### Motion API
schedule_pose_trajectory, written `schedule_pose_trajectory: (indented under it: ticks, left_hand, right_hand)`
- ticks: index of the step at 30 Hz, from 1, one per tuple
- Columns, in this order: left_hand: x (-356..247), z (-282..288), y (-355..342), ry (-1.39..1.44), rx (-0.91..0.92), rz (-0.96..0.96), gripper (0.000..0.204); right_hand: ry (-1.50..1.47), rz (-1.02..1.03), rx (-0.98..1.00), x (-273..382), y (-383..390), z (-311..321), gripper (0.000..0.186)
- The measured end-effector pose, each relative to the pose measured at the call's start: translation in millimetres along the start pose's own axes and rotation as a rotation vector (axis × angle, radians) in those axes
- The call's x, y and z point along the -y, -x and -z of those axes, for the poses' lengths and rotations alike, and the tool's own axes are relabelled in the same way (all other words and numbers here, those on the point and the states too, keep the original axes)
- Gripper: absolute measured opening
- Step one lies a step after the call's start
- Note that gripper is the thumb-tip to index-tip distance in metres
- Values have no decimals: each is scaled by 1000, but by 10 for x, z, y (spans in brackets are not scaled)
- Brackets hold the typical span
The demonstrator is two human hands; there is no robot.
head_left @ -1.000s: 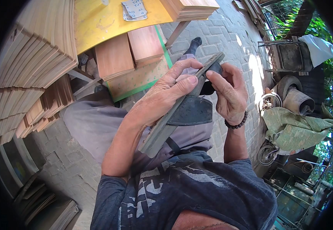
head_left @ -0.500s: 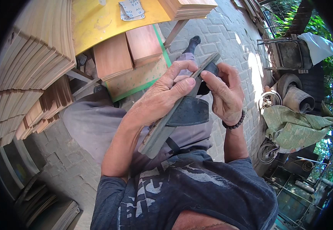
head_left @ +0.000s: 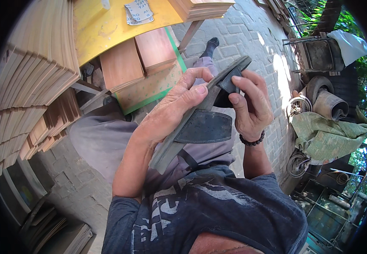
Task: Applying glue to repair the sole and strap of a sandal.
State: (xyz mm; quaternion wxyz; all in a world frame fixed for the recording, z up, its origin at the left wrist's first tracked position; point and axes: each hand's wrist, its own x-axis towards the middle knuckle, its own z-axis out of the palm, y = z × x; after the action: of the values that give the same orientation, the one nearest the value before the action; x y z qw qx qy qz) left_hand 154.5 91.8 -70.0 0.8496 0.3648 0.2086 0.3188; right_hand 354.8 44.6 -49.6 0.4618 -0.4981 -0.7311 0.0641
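Note:
A worn grey-soled sandal (head_left: 166, 152) with two black straps (head_left: 202, 126) is held diagonally over my lap, its upper end pointing right. My left hand (head_left: 179, 101) grips the sole from the left, thumb along its edge. My right hand (head_left: 253, 106) is at the smaller strap (head_left: 228, 82) near the upper end, a fingertip pressed on it and the thumb bent beside it; it wears a dark bead bracelet. The underside of the sandal is mostly hidden.
Stacked wooden boards (head_left: 39, 63) line the left. Ahead, a yellow board (head_left: 94, 25) carries wood and torn paper (head_left: 139, 12), with panels (head_left: 120, 63) below. Along the right stand a metal chair (head_left: 319, 55), a tyre (head_left: 319, 84) and small wheels (head_left: 297, 165) on grey paving (head_left: 221, 34).
The sandal has tilted, showing more of its lower strap's face. My right hand's fingers have shifted on the upper strap, the thumb now lower and the index finger on it.

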Motion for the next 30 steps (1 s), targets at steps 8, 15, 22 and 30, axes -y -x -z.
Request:
schedule_pose_trajectory:
  ticks: [8, 15, 22, 30]
  left_hand:
    - [-12, -44, 4, -38, -11, -13, 34]
    - [52, 1, -8, -140, -14, 13, 31]
    - [80, 18, -6, -291, -45, -39, 34]
    - [211, 103, -86, -447, -134, -163, 36]
  right_hand:
    - [73, 8, 127, -13, 34, 62, 42]
    - [183, 35, 240, -63, 49, 57, 50]
    - [227, 47, 267, -81, -1, -27, 35]
    - [186, 61, 270, -229, -5, -145, 42]
